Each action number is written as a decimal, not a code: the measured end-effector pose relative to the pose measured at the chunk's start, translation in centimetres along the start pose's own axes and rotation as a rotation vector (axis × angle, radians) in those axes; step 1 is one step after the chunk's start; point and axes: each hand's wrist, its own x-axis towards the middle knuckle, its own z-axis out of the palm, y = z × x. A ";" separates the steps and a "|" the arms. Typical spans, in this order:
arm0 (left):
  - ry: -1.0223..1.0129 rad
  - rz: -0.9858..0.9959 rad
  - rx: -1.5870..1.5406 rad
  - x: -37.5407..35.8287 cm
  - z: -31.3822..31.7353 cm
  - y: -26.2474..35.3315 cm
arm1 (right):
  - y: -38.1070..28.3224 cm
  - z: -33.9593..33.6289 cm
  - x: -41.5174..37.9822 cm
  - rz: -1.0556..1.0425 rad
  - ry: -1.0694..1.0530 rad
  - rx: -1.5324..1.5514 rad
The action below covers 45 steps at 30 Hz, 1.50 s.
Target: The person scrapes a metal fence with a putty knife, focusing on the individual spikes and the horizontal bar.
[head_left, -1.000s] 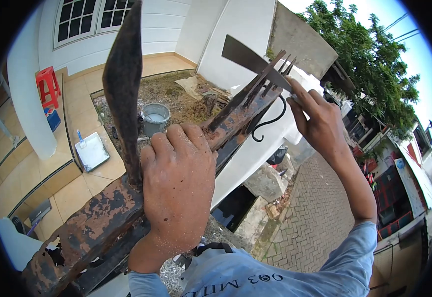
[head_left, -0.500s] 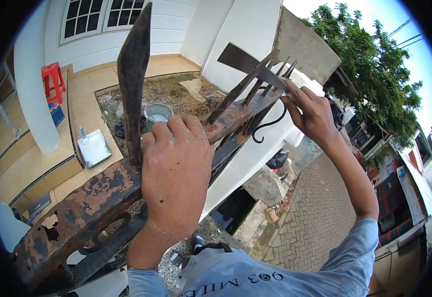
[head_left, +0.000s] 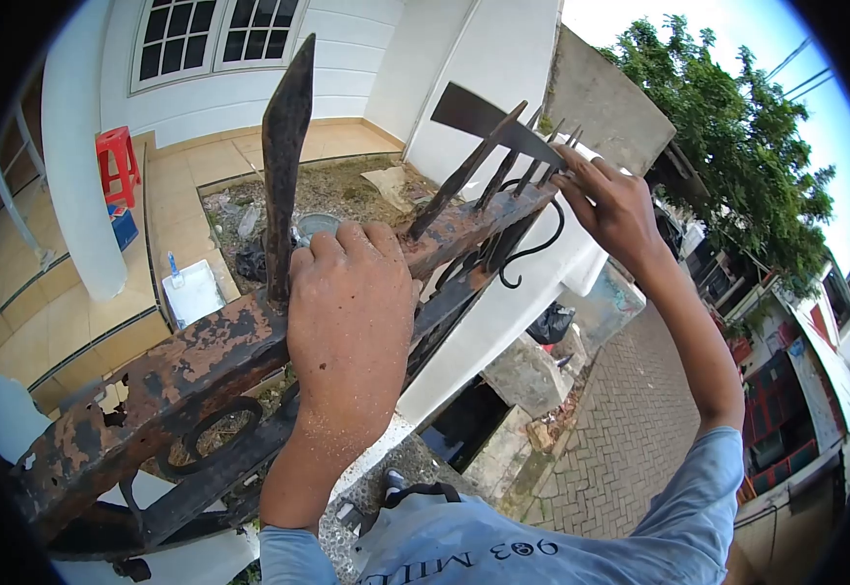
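A rusty iron fence rail (head_left: pixel 186 366) with flaking dark paint runs diagonally across the view, set with spear-shaped spikes such as the tall one (head_left: pixel 287 166) at the left. My left hand (head_left: pixel 352 322) is closed over the rail between that spike and the others, its fingers curled over the far side. My right hand (head_left: pixel 612 203) pinches the near end of a flat metal scraper (head_left: pixel 493 125). The scraper's wide blade points left and overlaps the far spikes (head_left: pixel 469 174). Below the right hand curls a black iron scroll (head_left: pixel 547 239).
Behind the fence are a tiled porch (head_left: pixel 191 185), a white paint tray with a brush (head_left: pixel 193 292), a red stool (head_left: pixel 118 166) and a grey bucket (head_left: pixel 318 224). A white wall (head_left: pixel 483 341) adjoins the fence. Brick paving (head_left: pixel 615 409) lies at the right.
The view has shifted slightly, so the fence and porch appear a little to the right and lower. Both hands keep their holds on the rail and the scraper.
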 end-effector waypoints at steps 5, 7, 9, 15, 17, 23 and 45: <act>0.094 0.057 0.051 -0.1 0.3 -0.3 | -0.2 -0.3 0.2 -0.042 -0.077 -0.025; 0.093 0.068 0.059 -0.1 0.3 -0.3 | 0.5 0.0 0.8 0.047 0.118 0.084; 0.094 0.074 0.050 -0.1 0.4 -0.3 | 0.7 0.1 0.5 0.034 0.096 0.068; 0.103 0.081 0.053 -0.1 0.4 -0.3 | -0.1 -0.6 0.2 -0.002 -0.078 0.016; 0.099 0.077 0.061 0.1 0.4 -0.4 | 0.2 -0.4 0.1 -0.006 -0.034 0.043; 0.104 0.078 0.064 0.0 0.4 -0.5 | -0.3 -0.5 -0.1 -0.018 -0.136 -0.020; 0.068 0.064 0.041 -0.1 0.2 -0.3 | -0.6 2.2 -1.6 0.018 0.001 0.127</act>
